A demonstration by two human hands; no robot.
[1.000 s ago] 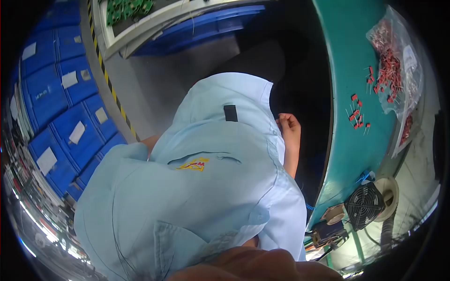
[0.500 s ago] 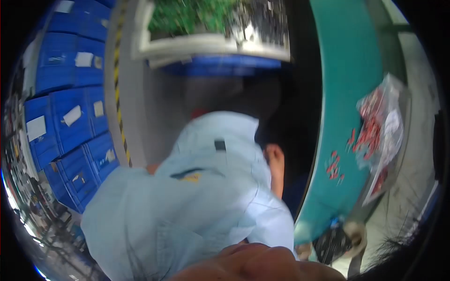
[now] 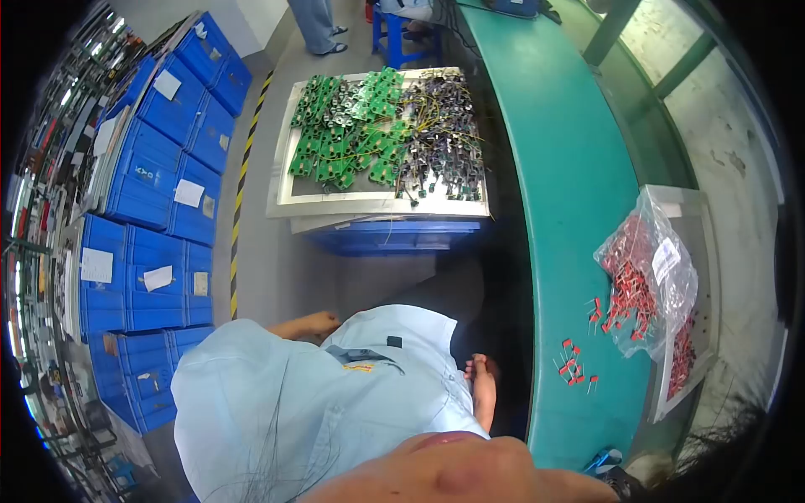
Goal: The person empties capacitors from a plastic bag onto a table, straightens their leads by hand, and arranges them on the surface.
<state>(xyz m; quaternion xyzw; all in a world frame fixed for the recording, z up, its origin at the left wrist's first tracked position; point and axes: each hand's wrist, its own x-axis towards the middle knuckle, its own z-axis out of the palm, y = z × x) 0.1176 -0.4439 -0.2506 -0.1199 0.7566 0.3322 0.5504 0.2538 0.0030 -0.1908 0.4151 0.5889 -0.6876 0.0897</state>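
My left hand (image 3: 323,325) is beside the front of my light blue shirt, away from any part or board. Its fingers are small in view and partly hidden, so their pose is unclear. My right hand (image 3: 479,366) hangs by my other side, fingers curled, with nothing visible in it. It is nearest to the edge of the green workbench (image 3: 555,251) but apart from it. Ahead, a white-framed tray (image 3: 381,204) carries green circuit boards (image 3: 369,138) and a heap of dark small parts with wires (image 3: 442,138).
Red two-legged components (image 3: 572,369) lie on the workbench beside a clear plastic bag (image 3: 662,260) of them. Blue bins (image 3: 147,189) are stacked left, along yellow-black floor tape (image 3: 243,184). A blue bin (image 3: 394,238) sits under the tray. A person's legs (image 3: 314,25) and a blue stool (image 3: 402,40) are beyond.
The view has tilted up and sharpened, showing the whole tray, the far floor and more of the workbench. My left hand has come into sight beside my shirt.
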